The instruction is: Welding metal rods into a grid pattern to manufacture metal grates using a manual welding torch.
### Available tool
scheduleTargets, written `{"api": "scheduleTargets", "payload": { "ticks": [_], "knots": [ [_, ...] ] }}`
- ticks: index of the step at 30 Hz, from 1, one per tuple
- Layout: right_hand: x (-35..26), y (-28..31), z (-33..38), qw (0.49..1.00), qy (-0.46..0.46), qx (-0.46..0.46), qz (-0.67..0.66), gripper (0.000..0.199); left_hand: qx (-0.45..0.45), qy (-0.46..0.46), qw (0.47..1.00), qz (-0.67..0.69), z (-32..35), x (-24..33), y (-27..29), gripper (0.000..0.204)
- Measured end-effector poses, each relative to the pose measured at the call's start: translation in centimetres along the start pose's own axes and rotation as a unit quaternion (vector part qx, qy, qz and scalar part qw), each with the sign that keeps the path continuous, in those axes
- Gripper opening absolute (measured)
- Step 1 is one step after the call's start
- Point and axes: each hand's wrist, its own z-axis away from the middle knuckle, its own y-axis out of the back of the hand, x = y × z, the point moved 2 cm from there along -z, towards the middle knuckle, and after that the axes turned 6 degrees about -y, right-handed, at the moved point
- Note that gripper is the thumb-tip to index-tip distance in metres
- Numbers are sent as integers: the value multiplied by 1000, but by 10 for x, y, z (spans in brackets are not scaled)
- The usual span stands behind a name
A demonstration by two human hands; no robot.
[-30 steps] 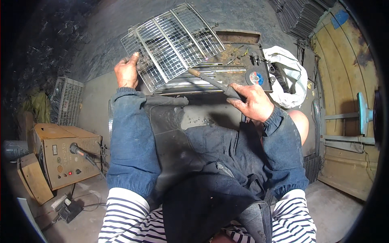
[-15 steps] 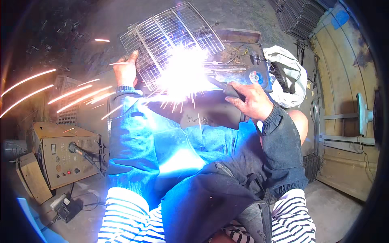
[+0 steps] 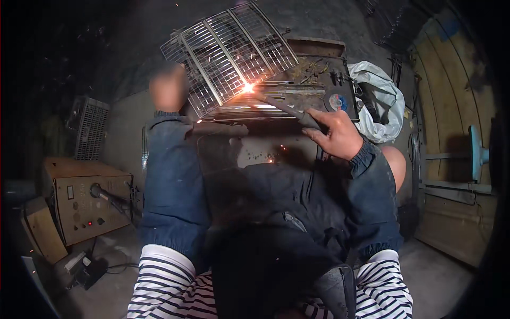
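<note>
Holding a wire grid panel [image 3: 239, 61] at its left edge with the left hand [image 3: 169, 89]. Hand is blurred, but it reads as closed on the edge; finger detail can't be told. Panel sits tilted, partly over the left side of a shallow metal tray [image 3: 311, 100], three flat strips running across its wires.

Right hand [image 3: 336, 134] is right of the panel and nearer the body, thumb and fingers closed around a welding torch [image 3: 287, 109]. Torch tip points at the panel's near edge. Bright orange glow [image 3: 248, 87] right there, about mid-edge. A few small sparks [image 3: 271, 160] nearer the body than the panel.

Metal strips [image 3: 241, 111] lie in the tray, just on the near side of the panel. Cutting disc [image 3: 337, 102] is to the panel's right, also on the tray. White sack [image 3: 394, 101] further right of the panel, beside the tray.

Well left of the panel and nearer the body: tan welding machine [image 3: 87, 194], red lamp lit, dark cable plugged into its front. Slatted stack [image 3: 91, 127] also left of the panel, beyond the machine.
</note>
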Motion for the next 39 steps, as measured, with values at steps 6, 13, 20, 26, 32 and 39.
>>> {"api": "scheduleTargets", "payload": {
  "ticks": [6, 13, 20, 26, 32, 39],
  "knots": [
    [4, 14, -1, 999, -48, 3, 23, 36, -31, 25, 998, 54, -3, 0, 2, 27],
    [67, 19, -16, 991, -110, 27, 78, 45, -30, 50, 998, 33, 6, 11, 0, 33],
    [44, 35, -47, 980, -63, 76, 171, 50, -18, 100, 987, 126, -5, -9, 7, 25],
    [-34, 55, -119, 976, 107, 103, 160, 57, -5, 75, 982, 171, 22, 30, 4, 22],
    [-43, 42, -169, 984, -79, 64, 144, 107, 2, -137, 991, 3, 101, 91, -16, 20],
    [-47, 49, -136, 974, -77, 202, 61, 106, 25, -255, 966, 32, 157, 135, -26, 15]
  ]
}}
